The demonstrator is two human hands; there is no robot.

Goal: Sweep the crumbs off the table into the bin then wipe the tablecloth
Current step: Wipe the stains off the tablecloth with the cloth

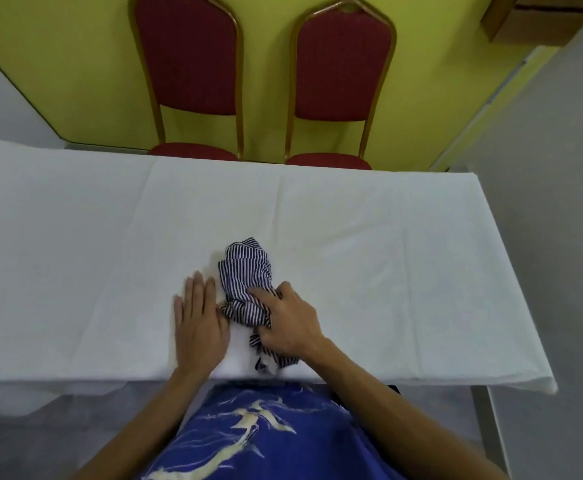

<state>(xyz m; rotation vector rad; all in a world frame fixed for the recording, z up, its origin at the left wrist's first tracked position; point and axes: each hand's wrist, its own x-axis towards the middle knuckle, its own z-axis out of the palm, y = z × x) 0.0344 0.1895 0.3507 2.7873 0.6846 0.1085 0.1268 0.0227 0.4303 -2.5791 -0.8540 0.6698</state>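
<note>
Your right hand (292, 322) is clamped on the near end of the striped rag (246, 271); the fingers (262, 294) curl down over the bunched fabric and press it onto the tablecloth (369, 237). The rag sits low-centre in the frame, close to the near edge of the counter. Its long axis runs from the bunch under your palm, just by the near edge, up and slightly left toward frame centre. So the free end lies ahead of the fingers, i.e. farther up the frame, not beside them.

Your left hand (198, 317) lies flat, fingers straight and together, holding nothing. It rests on the tablecloth just left of the rag, thumb side touching or nearly touching the fabric; exact contact can't be told.

Judgement: wipe stage, as no crumbs or bin show in the frame. The right hand is the working hand; the left serves only to pin the tablecloth. A push stroke would drive the rag along its own axis toward the two red chairs (338, 64) at top of frame. Approx. all cloth area right and left is within reach by sweeping sideways.
</note>
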